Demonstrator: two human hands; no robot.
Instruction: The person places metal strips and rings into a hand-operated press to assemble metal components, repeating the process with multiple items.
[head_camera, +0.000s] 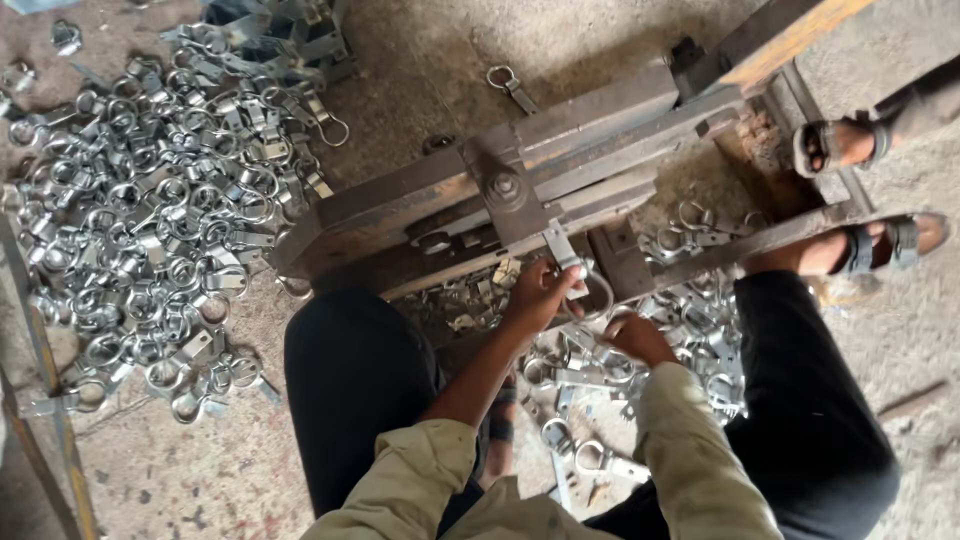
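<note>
My left hand (538, 293) grips a shiny metal ring clamp (572, 268), holding its flat strap up against the rusty press fixture (500, 195) while the ring hangs below. My right hand (637, 338) is lower, to the right, with its fingers curled down into the loose ring clamps (690, 310) piled on the floor between my knees; whether it holds one is hidden. Both sleeves are khaki, and my black trouser legs frame the pile.
A large heap of finished ring clamps (150, 220) covers the floor at left. One stray clamp (510, 88) lies beyond the fixture. Another person's sandalled feet (860, 200) rest at upper right. A rusty bar (45, 400) runs along the left edge.
</note>
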